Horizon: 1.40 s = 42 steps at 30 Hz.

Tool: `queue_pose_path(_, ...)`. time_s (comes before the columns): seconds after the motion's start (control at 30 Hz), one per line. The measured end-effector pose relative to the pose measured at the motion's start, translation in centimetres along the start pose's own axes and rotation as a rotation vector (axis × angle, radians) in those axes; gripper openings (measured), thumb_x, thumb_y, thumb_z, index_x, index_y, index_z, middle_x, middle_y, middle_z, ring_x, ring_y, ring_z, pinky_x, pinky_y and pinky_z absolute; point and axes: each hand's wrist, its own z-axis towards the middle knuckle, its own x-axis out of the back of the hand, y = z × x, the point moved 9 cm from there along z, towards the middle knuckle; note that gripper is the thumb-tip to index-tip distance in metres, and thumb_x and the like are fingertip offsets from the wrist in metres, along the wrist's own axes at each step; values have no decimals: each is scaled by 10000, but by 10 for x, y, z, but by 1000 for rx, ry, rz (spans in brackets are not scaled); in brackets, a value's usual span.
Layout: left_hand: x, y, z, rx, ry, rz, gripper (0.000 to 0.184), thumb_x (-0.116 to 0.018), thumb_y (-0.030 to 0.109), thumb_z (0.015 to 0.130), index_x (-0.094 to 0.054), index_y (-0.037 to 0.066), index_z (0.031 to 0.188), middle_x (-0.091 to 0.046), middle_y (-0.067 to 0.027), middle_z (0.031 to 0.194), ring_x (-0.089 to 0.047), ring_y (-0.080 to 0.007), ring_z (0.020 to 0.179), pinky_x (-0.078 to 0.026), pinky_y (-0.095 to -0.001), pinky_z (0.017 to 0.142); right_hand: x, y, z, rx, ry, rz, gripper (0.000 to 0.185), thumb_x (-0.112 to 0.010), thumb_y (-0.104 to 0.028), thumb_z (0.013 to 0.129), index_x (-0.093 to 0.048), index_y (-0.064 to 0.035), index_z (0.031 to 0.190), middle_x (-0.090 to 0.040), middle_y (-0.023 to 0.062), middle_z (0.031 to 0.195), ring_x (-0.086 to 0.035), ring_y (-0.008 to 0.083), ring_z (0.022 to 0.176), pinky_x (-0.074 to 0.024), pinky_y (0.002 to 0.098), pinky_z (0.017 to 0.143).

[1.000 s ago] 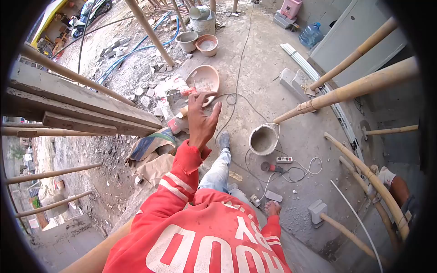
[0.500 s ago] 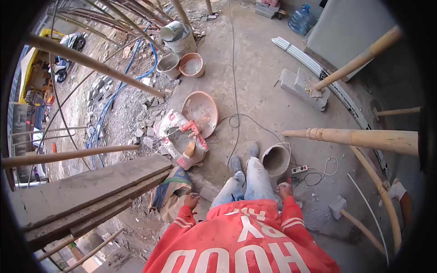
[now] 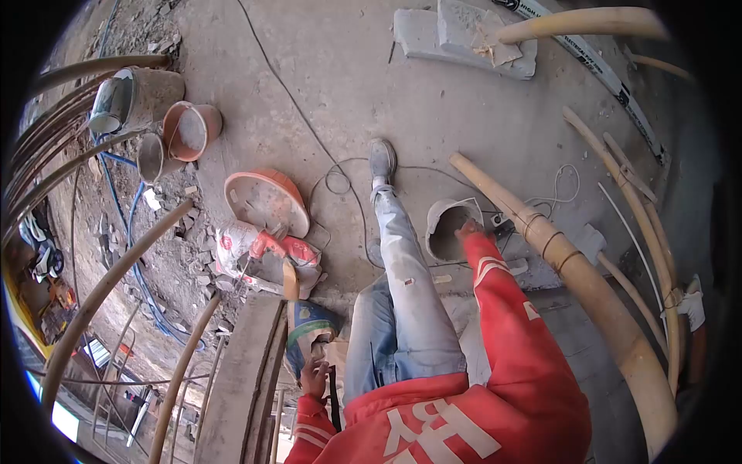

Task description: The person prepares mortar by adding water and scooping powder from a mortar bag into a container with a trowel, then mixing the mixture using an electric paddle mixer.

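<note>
My right hand reaches down to a grey bucket on the floor, its fingers closed at the right side of the rim. The bucket's inside is dark, and what it holds, if anything, cannot be made out. My left hand hangs low by my left hip with fingers loosely curled and apart. Right beside it is a narrow black strip; whether they touch is unclear. Just beyond that hand stands a torn paper sack with blue and green print.
A red power tool lies on a white sack, beside an orange basin. Several buckets stand farther left. Bamboo poles slant at both sides. A cable crosses the floor; concrete blocks lie ahead.
My right hand has reached forward to the bucket's rim. I have bent down and one foot has stepped ahead. The view has turned and come closer to the floor.
</note>
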Motion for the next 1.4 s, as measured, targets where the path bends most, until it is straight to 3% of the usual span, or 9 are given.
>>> queue_pose_path(0.17,-14,7,21,224,-51,32,358,-650,224,977,-634,18,1270,-735,-114,958,-717,-173,804,-562,-295,661,-21,30,154,-45,207,-38,982,-787,-301,775,-289,-53,1584,-373,186,1617,-368,367,1496,-335,509,1225)
queue_pose_path(0.23,-12,4,26,242,-66,47,332,-631,188,980,-644,15,1264,-734,-100,945,-685,-150,768,-552,-293,672,-24,9,167,148,-5,-110,1012,-802,-294,758,-289,-61,1599,-393,185,1601,-346,334,1511,-336,433,1235)
queue_pose_path(0.4,-10,36,35,204,-128,71,317,-611,145,982,-659,0,1261,-734,-113,1049,-696,-187,950,-548,-330,826,-70,30,114,315,-88,-105,482,-814,-417,742,-753,-59,1059,-717,212,1163,-676,384,1102,-524,472,979)
queue_pose_path(0.47,-7,55,42,188,-138,11,321,-619,145,976,-661,-1,1259,-732,-118,1075,-693,-197,993,-545,-343,867,-63,19,48,281,-180,-7,344,-802,-396,759,-763,-82,897,-732,181,955,-696,371,991,-528,497,878)
queue_pose_path(0.53,-3,75,54,79,-97,-6,350,-666,172,955,-661,4,1262,-738,-111,1115,-701,-194,1025,-558,-360,867,-47,7,26,445,145,-12,291,-779,-350,766,-717,-69,814,-690,191,849,-663,406,882,-517,527,813)
queue_pose_path(1.0,159,251,267,-79,307,-436,308,-667,128,923,-673,1,1204,-734,-113,991,-726,-196,857,-576,-325,757,153,-246,-25,275,92,-269,476,-708,-420,818,-721,6,1030,-719,277,999,-690,449,1010,-527,508,899)
queue_pose_path(1.17,306,398,400,-247,517,-198,471,-756,151,846,-619,65,1289,-697,-166,1049,-712,-306,912,-565,-403,803,217,-408,-53,458,233,-185,320,-697,-319,804,-662,-11,882,-691,228,880,-678,411,863,-514,516,786)
queue_pose_path(1.33,406,518,495,-353,700,120,579,-796,188,770,-599,83,1305,-573,-207,1314,-508,-357,1306,-471,-479,1010,286,-617,-111,723,372,-120,223,-746,-158,833,-571,-43,909,-612,141,838,-628,339,845,-495,455,801)
queue_pose_path(1.4,417,553,509,-439,744,309,536,-795,217,769,-621,92,1260,-627,-206,1233,-582,-361,1209,-480,-488,984,311,-700,-143,853,436,-176,218,-738,-135,840,-558,-41,920,-597,138,846,-617,341,843,-486,457,802)
